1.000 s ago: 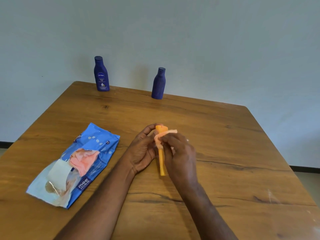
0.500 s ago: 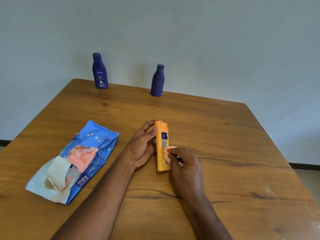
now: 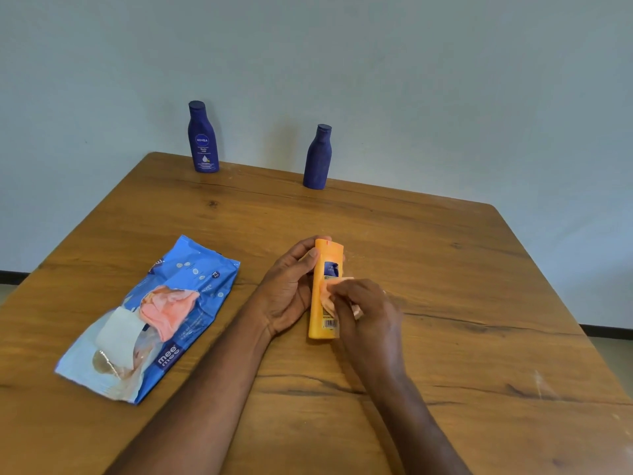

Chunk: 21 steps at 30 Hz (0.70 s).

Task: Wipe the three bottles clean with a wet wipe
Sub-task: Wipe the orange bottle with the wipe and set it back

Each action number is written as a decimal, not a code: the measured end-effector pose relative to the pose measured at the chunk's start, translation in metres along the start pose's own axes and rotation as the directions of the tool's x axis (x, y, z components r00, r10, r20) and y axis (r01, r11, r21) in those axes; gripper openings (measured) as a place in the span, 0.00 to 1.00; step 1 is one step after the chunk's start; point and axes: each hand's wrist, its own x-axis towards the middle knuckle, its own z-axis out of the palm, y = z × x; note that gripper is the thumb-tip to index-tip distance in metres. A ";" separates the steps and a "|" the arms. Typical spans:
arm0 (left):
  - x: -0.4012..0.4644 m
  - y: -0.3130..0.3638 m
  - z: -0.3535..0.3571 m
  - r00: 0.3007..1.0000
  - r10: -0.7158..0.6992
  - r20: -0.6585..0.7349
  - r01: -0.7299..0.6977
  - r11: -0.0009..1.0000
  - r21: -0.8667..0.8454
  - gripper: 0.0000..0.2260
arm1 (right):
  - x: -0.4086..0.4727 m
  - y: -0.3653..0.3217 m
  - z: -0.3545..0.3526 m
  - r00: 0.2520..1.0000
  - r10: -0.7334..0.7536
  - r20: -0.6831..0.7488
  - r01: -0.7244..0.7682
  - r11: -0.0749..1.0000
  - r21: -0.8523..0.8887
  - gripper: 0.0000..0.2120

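Head view: wooden table against a pale wall; left hand grasps orange bottle, right hand pinches wipe.

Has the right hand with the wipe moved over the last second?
Yes. The right hand with the wet wipe slid down the orange bottle, from its cap to mid-body.

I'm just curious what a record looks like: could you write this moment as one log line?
step: wiping orange bottle | left hand: holds bottle | right hand: rubs wipe on label | blue bottles: untouched, far edge
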 end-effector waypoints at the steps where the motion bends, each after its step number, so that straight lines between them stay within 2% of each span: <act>1: -0.001 0.000 0.000 1.000 -0.004 0.011 0.004 1.000 -0.021 0.15 | 0.008 -0.003 0.004 0.999 -0.029 -0.019 0.029 1.000 -0.006 0.10; 4: -0.003 0.002 -0.002 0.999 0.004 0.040 -0.002 0.999 -0.044 0.15 | 0.027 -0.011 0.013 0.996 -0.079 -0.040 0.078 0.996 -0.035 0.08; 6: -0.003 0.002 -0.002 0.999 0.016 0.052 -0.013 0.999 -0.052 0.15 | 0.037 -0.009 0.015 0.996 -0.055 -0.069 0.053 0.998 -0.023 0.08; 10: -0.002 0.001 -0.005 0.998 0.010 0.056 -0.009 1.000 -0.021 0.17 | 0.049 0.001 0.012 0.982 0.176 -0.071 -0.174 0.984 0.031 0.09; 12: -0.001 0.002 -0.006 0.998 0.005 0.061 -0.005 1.000 -0.007 0.18 | 0.051 -0.002 0.013 0.977 0.197 -0.085 -0.197 0.980 0.012 0.09; 15: -0.002 0.002 -0.006 0.997 0.015 0.072 -0.013 1.000 -0.022 0.17 | 0.049 -0.012 0.015 0.994 0.055 -0.099 -0.063 0.995 -0.078 0.09; 18: -0.001 0.002 -0.004 0.997 0.026 0.077 -0.024 0.999 -0.031 0.16 | 0.045 -0.017 0.015 0.995 -0.089 -0.050 0.081 0.986 -0.144 0.09; 21: -0.001 0.002 -0.003 0.997 0.029 0.074 -0.026 0.999 -0.035 0.16 | 0.044 -0.013 0.014 0.989 -0.144 -0.033 0.139 0.982 -0.132 0.09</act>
